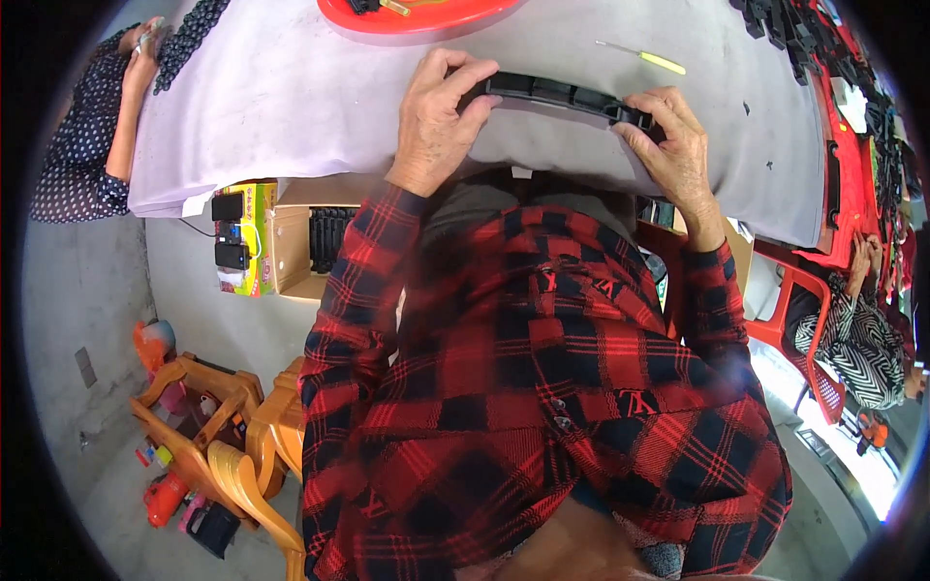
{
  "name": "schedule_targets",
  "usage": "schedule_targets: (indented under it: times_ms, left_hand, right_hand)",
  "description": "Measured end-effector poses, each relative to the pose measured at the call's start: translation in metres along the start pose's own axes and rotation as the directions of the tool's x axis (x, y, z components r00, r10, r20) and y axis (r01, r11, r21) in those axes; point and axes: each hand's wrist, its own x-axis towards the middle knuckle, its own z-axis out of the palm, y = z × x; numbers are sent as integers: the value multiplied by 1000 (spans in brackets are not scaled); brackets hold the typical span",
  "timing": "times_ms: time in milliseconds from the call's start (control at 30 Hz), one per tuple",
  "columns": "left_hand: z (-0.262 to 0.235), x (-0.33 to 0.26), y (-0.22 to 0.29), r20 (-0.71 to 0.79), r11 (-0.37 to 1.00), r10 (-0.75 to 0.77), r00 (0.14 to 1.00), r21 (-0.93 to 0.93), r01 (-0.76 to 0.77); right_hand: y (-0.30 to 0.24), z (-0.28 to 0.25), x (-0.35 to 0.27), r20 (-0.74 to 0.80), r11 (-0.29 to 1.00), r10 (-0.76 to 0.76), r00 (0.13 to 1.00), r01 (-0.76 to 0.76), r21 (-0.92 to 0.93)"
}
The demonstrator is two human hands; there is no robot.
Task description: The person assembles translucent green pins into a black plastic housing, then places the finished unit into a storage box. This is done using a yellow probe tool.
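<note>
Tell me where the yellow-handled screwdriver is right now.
In the head view, the yellow-handled screwdriver lies on the grey table cover, just beyond the right hand and right of the red tray.

Red tray (417,21) at top centre edge. Yellow-handled screwdriver (647,56) on grey table cover (291,97), upper right of centre. Pile of black plastic parts (189,39) upper left, beside a person in dotted sleeve (73,145). Open cardboard box (291,254) w/ black parts under table edge, left. Wooden chairs (228,436) lower left. Red crates (843,174) at right, person in striped top (862,339) near them.
</note>
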Motion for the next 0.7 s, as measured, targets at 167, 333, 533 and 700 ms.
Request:
schedule_targets:
  times_ms: [167,333,533,700]
  left_hand:
    - [1,-4,3,-3,999,-33,999,33,33]
    - [4,-6,3,-33,999,-45,998,16,46]
    - [4,-7,2,-1,996,-29,1000,83,29]
    - [2,-7,4,-17,995,-34,999,91,35]
  right_hand:
    - [-2,-3,1,73,996,40,997,-46,80]
    - [3,-32,36,117,956,98,988,-126,265]
    - [-33,-22,105,111,924,38,993,-77,374]
    - [-55,34,164,119,893,-147,982,80,443]
